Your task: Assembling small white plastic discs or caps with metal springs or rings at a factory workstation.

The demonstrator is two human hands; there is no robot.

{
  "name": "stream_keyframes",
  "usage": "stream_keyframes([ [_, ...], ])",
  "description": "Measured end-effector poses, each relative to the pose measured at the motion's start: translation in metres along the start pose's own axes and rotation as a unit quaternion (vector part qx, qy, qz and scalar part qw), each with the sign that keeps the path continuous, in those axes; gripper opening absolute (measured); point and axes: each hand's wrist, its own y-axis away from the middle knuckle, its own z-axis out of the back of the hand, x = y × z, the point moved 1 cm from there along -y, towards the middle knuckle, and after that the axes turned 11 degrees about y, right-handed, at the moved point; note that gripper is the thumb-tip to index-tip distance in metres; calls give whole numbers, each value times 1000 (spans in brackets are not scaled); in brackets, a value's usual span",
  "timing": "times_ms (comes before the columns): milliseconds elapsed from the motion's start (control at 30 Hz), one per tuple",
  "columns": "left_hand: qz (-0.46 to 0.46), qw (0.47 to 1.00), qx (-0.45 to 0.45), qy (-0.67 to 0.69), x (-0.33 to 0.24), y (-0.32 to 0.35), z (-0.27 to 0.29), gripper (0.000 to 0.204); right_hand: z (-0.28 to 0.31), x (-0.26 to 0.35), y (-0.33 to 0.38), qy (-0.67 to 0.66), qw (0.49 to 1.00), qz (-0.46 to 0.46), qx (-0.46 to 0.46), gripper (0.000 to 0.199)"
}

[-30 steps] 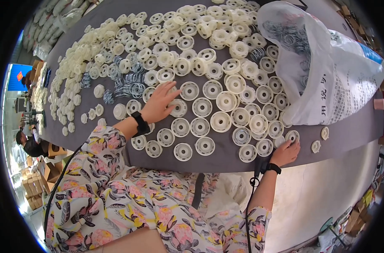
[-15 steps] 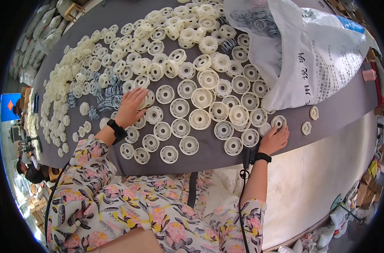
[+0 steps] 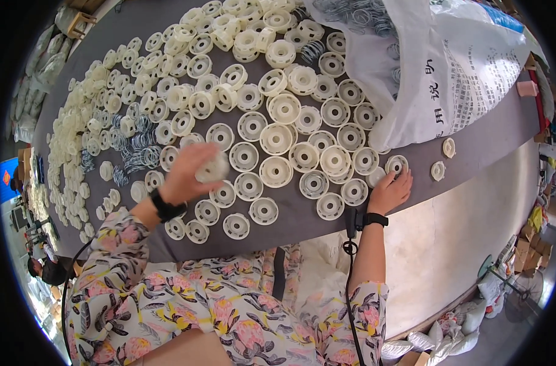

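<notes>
The left hand (image 3: pixel 191 173) pinches a blurred wheel (image 3: pixel 213 169), and the right hand (image 3: pixel 389 194), its grip unclear, touches a second wheel (image 3: pixel 396 163) near the worktop's (image 3: pixel 294 224) front edge, where a careless nudge might drop it.

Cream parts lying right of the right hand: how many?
2: the nearer part beside the right hand, the farther part just beyond it, toward the white bag. The bag may hide more.
</notes>
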Motion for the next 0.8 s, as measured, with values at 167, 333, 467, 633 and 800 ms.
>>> stream_keyframes([
  [167, -123, 970, 182, 106, -71, -25, -99, 69, -2, 2, -1, 0, 1000, 8, -4, 42],
  [333, -118, 978, 151, 83, -82, -37, -109, 60, 1, -2, 0, 3, 1000, 0, -1, 41],
  [467, -41, 992, 111, -52, -48, -48, -89, 47, -1, -4, -1, 5, 1000, 5, -14, 41],
  [633, -129, 986, 95, 53, -59, -31, -87, 20, -4, -3, -2, -3, 999, 19, -30, 41],
  [800, -248, 906, 335, 80, -85, 36, -110, 15, -2, -3, -2, 15, 1000, 13, -24, 42],
])
